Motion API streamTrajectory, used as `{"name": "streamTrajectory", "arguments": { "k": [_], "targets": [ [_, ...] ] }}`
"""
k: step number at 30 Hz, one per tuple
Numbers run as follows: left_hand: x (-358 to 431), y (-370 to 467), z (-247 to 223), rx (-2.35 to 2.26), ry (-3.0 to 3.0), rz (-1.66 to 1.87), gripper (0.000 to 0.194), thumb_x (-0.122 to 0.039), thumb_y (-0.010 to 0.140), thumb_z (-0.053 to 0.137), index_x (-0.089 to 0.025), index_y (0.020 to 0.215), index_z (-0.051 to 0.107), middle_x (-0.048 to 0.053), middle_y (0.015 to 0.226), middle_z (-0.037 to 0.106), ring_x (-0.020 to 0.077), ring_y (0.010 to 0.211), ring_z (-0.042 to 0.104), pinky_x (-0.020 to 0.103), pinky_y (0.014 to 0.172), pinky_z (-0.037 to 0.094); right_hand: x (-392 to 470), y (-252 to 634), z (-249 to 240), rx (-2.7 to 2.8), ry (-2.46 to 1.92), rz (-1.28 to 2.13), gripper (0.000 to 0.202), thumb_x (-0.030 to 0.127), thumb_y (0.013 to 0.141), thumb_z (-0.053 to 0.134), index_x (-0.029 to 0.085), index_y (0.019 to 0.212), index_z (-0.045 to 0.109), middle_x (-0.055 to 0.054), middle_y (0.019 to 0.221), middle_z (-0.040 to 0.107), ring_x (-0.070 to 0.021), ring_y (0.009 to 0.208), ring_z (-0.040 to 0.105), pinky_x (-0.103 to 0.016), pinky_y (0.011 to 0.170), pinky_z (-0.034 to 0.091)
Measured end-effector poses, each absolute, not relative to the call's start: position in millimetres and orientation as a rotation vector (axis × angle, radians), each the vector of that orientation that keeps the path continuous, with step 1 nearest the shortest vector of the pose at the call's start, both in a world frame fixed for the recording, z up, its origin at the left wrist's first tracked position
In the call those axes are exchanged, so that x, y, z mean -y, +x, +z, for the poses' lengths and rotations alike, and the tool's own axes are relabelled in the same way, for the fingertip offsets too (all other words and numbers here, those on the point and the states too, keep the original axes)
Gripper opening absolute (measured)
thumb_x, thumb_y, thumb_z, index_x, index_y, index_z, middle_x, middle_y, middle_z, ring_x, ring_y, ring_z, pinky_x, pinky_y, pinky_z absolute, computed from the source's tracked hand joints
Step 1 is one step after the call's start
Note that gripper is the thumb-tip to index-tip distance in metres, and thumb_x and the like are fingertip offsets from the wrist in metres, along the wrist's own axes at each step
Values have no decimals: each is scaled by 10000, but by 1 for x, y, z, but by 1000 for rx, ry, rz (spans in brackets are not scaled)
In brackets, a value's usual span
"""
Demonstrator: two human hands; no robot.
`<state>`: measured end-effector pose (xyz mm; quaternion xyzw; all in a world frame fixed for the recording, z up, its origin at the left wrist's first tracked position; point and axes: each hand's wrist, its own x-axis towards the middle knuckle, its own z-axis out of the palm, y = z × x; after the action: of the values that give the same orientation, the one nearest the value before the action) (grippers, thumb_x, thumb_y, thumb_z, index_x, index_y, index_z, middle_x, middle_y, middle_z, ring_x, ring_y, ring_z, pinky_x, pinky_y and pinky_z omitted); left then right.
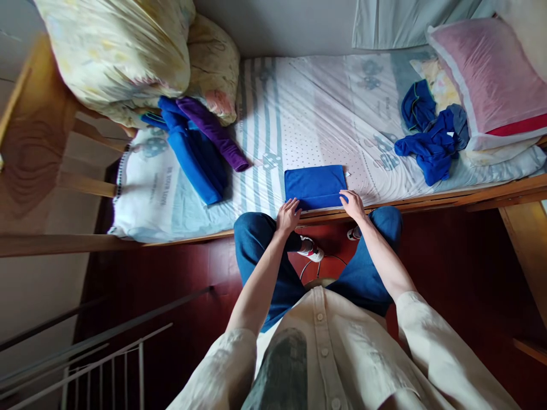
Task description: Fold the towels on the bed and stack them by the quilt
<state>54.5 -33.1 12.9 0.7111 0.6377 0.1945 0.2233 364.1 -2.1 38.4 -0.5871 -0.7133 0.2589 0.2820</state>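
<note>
A folded blue garment (315,181) lies flat at the near edge of the bed, a small white tag showing by its right side. Along its front runs a narrow folded-over strip. My left hand (288,215) is at the front left corner, fingers closed on the cloth. At the other end of the strip, my right hand (352,204) pinches the right edge. Thumbs and some fingertips are partly hidden. To the left lie a rolled blue garment (194,159) and a rolled purple garment (217,136). Crumpled blue clothes (431,145) lie on the right.
The bed (316,97) has a patterned sheet and a wooden edge. Stuffed yellow bedding (123,51) stands at the left end, a pink pillow (496,80) at the right. A metal rack (102,364) stands at lower left on the red floor (444,273).
</note>
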Motion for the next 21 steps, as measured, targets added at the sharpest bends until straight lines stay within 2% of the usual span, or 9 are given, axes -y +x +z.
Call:
{"name": "streamTrajectory", "arguments": {
  "k": [5,10,15,21],
  "targets": [
    [36,54,8,-1858,1904,362,600,-265,893,575,-113,1472,599,187,1559,564,337,1516,458,524,1286,312,6,363,32,2000,-1630,774,387,176,974,635,188,1353,714,-107,1426,699,-234,1348,649,-395,1216,484],
    [32,56,6,-1841,1891,262,702,-153,809,553,-104,1509,558,191,1588,531,340,1553,403,540,1290,295,3,364,22,2056,-1737,876,539,66,864,731,181,1389,696,-126,1514,629,-251,1462,555,-426,1284,409],
    [23,52,7,-1839,1850,262,734,-61,759,531,-126,1488,582,190,1571,551,328,1534,436,537,1278,295,-3,363,19,2052,-1764,905,608,-45,845,614,162,1413,675,-114,1537,611,-228,1490,520,-426,1312,361],
    [10,43,13,-1861,1745,296,660,-31,771,531,-212,1391,665,114,1483,650,273,1438,550,441,1199,415,-8,359,21,1984,-1826,900,579,-48,876,498,155,1374,710,-101,1481,661,-228,1442,572,-391,1282,397]
  ]
}}
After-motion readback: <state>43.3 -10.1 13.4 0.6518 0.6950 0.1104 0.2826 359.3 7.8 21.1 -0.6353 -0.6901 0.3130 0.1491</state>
